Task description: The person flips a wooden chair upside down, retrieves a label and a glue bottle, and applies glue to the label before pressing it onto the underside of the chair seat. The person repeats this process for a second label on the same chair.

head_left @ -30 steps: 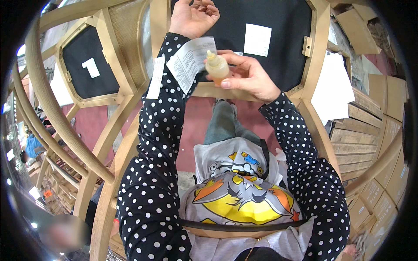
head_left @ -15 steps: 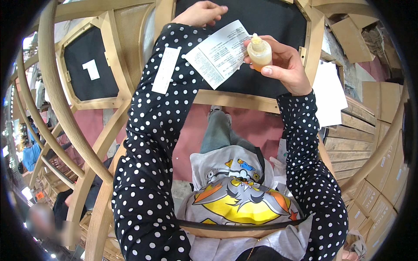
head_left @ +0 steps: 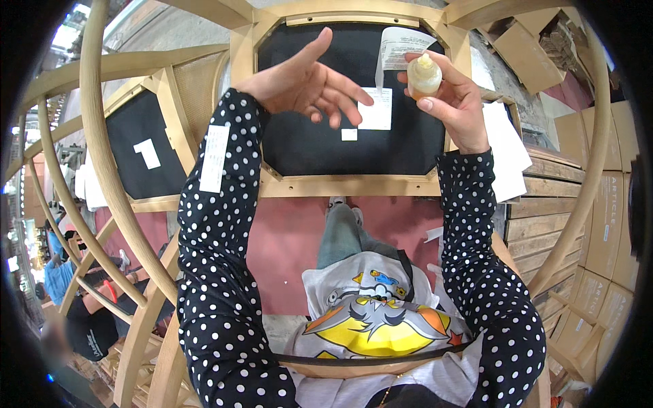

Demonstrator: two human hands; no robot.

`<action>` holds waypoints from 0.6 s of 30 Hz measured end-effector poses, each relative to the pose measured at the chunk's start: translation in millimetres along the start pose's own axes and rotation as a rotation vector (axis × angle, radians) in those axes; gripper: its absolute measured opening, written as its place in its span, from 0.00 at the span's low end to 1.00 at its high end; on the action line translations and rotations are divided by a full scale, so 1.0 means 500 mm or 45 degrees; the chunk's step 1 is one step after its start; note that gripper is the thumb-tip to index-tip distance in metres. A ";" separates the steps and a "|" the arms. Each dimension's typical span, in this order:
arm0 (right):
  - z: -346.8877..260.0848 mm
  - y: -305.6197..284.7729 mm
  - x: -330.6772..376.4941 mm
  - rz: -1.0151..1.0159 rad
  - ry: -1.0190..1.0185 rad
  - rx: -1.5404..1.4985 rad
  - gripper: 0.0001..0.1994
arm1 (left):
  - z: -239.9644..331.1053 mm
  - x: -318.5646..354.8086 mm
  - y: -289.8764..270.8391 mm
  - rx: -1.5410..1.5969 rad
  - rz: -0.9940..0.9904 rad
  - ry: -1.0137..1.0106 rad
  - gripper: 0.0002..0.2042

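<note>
My right hand (head_left: 457, 102) is wrapped round a small squeeze bottle (head_left: 425, 76) with a yellowish nozzle and amber liquid low inside. A curled printed paper sheet (head_left: 401, 49) stands up beside its fingertips; whether the fingers pinch it I cannot tell. My left hand (head_left: 306, 88) is open with fingers spread, above the black underside (head_left: 306, 153) of a wooden chair seat, and holds nothing. On that black cloth lie a white printed label (head_left: 378, 112) and a smaller white label (head_left: 349, 134). A white paper strip (head_left: 214, 158) clings to my left sleeve.
A second upturned chair seat (head_left: 126, 122) with a white label stands at the left, behind curved wooden rails (head_left: 102, 136). White sheets (head_left: 503, 149) lie on a slatted wooden surface (head_left: 544, 204) at the right, with cardboard boxes (head_left: 592, 231) beyond. Another person (head_left: 95, 326) is at lower left.
My left hand has turned and opened, coming nearer over the seat. The printed sheet has swung up and curled by my right hand. The labels on the black cloth now show. The bottle stays in my right hand.
</note>
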State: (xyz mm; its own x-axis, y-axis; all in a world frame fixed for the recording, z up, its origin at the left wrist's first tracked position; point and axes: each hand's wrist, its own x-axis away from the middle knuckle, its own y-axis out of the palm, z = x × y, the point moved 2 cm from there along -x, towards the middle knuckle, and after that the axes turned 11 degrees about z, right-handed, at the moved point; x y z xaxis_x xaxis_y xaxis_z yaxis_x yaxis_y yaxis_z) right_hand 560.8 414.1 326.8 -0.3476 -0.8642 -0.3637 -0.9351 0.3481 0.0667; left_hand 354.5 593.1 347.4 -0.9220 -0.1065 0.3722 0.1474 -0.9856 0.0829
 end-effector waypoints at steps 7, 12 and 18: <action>-0.008 -0.002 -0.002 0.015 -0.053 0.011 0.33 | -0.011 -0.018 0.060 0.193 -0.150 -0.013 0.51; -0.021 -0.010 -0.005 -0.015 -0.102 0.033 0.32 | -0.001 -0.007 0.047 0.649 0.112 -0.035 0.21; -0.036 -0.020 -0.003 -0.107 -0.121 -0.068 0.27 | 0.000 -0.017 0.038 0.946 0.188 0.029 0.17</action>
State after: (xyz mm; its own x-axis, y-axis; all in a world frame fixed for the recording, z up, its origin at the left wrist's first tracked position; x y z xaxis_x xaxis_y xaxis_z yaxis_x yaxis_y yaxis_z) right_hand 569.5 405.3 343.3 -0.2623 -0.8502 -0.4565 -0.9638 0.2540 0.0806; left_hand 365.3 575.5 345.7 -0.8800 -0.2411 0.4093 0.4649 -0.6138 0.6380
